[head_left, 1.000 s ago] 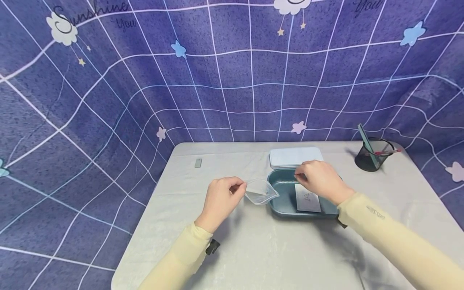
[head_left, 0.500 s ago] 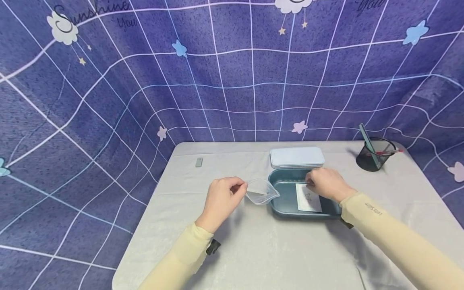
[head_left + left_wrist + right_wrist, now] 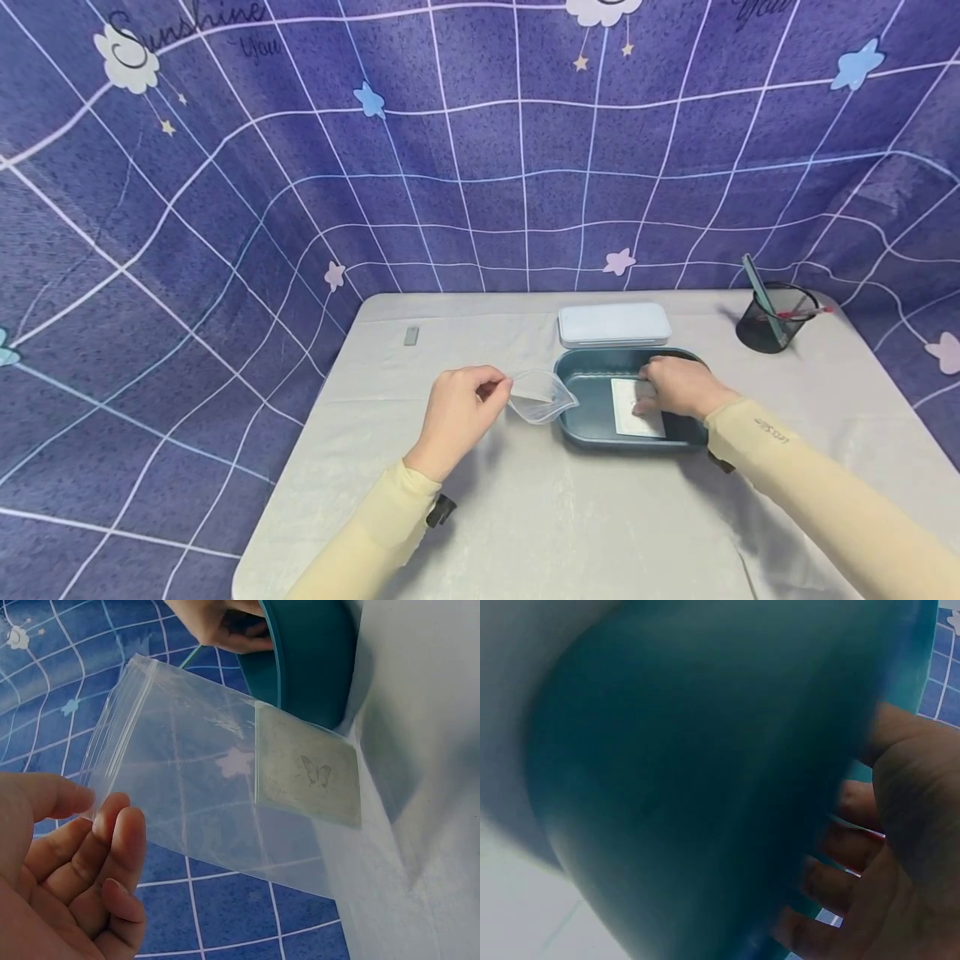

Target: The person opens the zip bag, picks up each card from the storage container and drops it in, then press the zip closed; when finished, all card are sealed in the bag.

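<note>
In the head view my left hand (image 3: 465, 408) pinches a clear zip bag (image 3: 542, 398) by its mouth, which gapes a little. Inside the bag lies a pale square butterfly-print paper (image 3: 307, 765), low down in the left wrist view. My right hand (image 3: 678, 386) reaches into a teal tray (image 3: 588, 417), thumb and fingers spread apart over a white paper (image 3: 626, 421) on its floor. The hand covers the right part of that paper. In the right wrist view the tray's wall hides the fingertips.
Behind the tray stands a pale blue case (image 3: 615, 325). A black mesh pen cup (image 3: 772, 321) with pens and a teal strip is at the back right. A small grey-green block (image 3: 411, 336) lies at the back left. A patterned blue curtain (image 3: 480, 208) hangs behind the table.
My right hand has moved down and to the right over the tray, and its fingers have spread over the white paper. The left hand keeps its hold on the zip bag in the same place.
</note>
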A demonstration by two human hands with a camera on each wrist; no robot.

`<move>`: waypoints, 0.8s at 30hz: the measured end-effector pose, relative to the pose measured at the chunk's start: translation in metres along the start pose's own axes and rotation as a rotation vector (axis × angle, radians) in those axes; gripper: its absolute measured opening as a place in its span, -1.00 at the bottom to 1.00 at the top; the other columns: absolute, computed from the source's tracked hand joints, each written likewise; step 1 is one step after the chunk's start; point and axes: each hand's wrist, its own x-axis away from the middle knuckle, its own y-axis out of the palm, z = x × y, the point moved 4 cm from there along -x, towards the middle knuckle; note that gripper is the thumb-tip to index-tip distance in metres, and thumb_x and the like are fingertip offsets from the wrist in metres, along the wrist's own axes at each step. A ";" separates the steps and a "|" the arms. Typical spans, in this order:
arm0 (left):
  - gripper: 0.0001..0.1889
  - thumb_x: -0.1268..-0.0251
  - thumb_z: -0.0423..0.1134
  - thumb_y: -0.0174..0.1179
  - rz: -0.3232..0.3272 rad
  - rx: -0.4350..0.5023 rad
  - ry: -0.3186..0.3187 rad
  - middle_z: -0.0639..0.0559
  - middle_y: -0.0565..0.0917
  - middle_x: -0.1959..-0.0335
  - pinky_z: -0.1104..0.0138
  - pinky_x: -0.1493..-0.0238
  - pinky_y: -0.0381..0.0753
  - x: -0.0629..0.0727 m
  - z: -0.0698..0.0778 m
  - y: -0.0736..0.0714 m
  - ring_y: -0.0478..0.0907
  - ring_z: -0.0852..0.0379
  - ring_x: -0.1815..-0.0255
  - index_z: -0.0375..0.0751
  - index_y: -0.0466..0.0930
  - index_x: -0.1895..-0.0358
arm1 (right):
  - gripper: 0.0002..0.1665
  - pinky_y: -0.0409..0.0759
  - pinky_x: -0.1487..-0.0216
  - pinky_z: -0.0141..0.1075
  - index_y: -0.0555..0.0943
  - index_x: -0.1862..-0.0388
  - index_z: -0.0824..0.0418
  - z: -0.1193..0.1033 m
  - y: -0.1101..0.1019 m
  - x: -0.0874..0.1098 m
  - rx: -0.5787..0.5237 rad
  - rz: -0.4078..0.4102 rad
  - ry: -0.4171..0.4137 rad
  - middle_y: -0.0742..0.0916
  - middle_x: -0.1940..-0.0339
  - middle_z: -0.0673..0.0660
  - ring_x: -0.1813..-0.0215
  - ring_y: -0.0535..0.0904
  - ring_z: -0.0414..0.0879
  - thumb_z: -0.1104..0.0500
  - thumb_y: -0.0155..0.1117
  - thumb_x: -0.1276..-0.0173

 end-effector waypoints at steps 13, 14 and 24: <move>-0.89 -0.32 -0.25 0.34 0.001 0.005 0.012 0.26 0.73 0.52 0.38 0.38 0.58 0.000 0.001 0.000 0.57 0.38 0.53 -0.07 0.84 0.34 | -0.17 0.68 0.23 0.08 0.74 0.06 0.38 0.004 0.011 0.000 0.001 -0.022 0.029 0.64 0.26 0.14 0.32 0.63 0.04 -0.21 0.76 0.14; -0.89 -0.32 -0.25 0.34 0.002 0.006 0.012 0.27 0.73 0.52 0.38 0.38 0.58 0.000 0.002 0.000 0.57 0.38 0.54 -0.07 0.84 0.34 | -0.17 0.68 0.25 0.08 0.75 0.07 0.37 0.005 0.011 -0.001 0.002 -0.018 0.025 0.64 0.27 0.14 0.33 0.63 0.04 -0.20 0.76 0.15; -0.89 -0.32 -0.26 0.33 0.003 0.007 0.010 0.28 0.71 0.53 0.38 0.40 0.56 -0.001 0.001 -0.001 0.54 0.38 0.55 -0.06 0.83 0.35 | -0.19 0.65 0.37 0.04 0.70 0.06 0.31 0.003 0.009 0.000 0.024 0.042 -0.001 0.66 0.24 0.13 0.35 0.63 0.03 -0.19 0.77 0.16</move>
